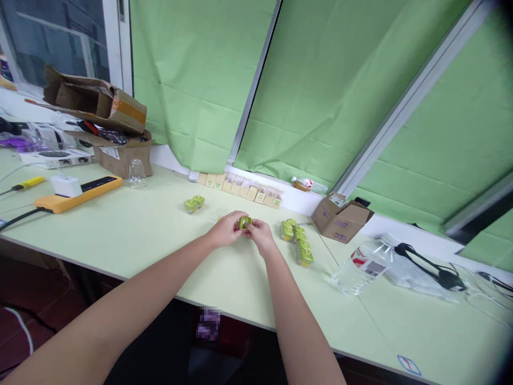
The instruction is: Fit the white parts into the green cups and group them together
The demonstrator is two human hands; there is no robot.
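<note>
Over the middle of the table, my left hand (228, 229) and my right hand (261, 236) meet around a small green-lidded container (246, 220). The fingers of both hands are closed on it, and they hide much of its sides. To the right of my right hand stand several similar clear containers (303, 250) with green lids and yellow parts on top. Another green-lidded group (194, 203) sits farther back on the left. Something small, clear and yellow lies partly hidden just behind my left hand.
A row of small cardboard boxes (244, 189) lines the wall. An orange power strip (80, 194), a clear jar (137, 174) and stacked cartons (120, 155) stand left. On the right are a brown carton (340, 218), a large plastic bottle (365, 265) and a black strap (435, 270).
</note>
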